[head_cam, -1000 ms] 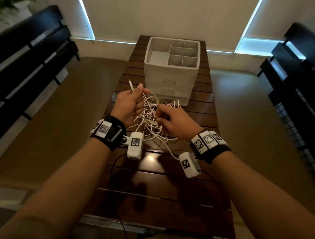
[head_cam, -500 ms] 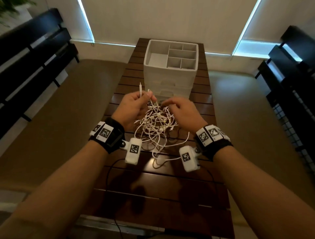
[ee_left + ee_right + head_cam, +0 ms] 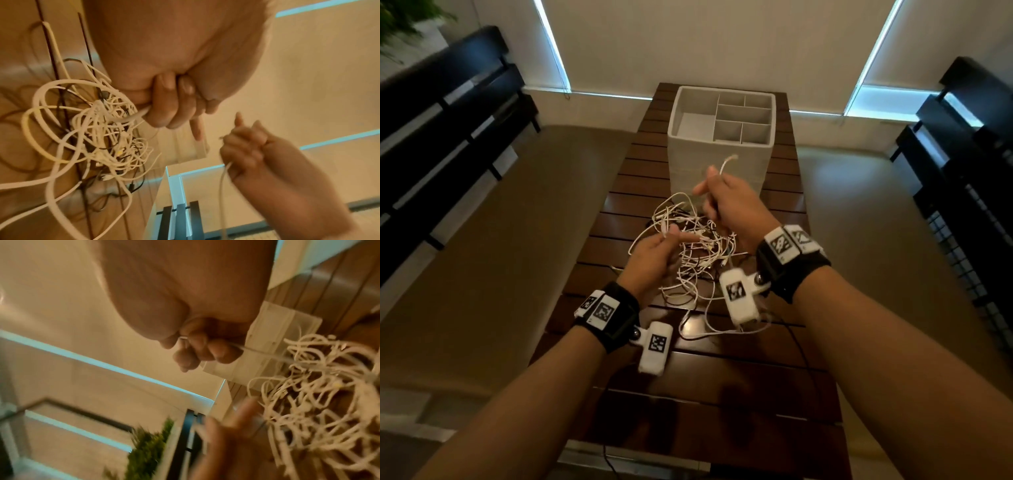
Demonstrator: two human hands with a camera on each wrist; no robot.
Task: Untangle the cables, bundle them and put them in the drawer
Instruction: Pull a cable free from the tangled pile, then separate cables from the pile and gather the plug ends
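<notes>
A tangle of white cables lies on the slatted wooden table, with a few dark cables mixed in. My left hand sits at the tangle's near-left side, its fingers curled round one white strand. My right hand is raised beyond the tangle, in front of the white drawer unit. It grips a thin white cable whose plug end sticks up above the fist. In the right wrist view that cable runs taut from the fingers to the tangle.
The drawer unit's top is an open tray of compartments; its drawers look shut, though the front is blurred. Dark benches and shelving flank the narrow table. A black lead trails over the table's near part.
My right hand has risen away from the tangle toward the drawer unit, drawing a cable end out. My left hand has dropped lower and nearer, and the tangle has spread on the table.
</notes>
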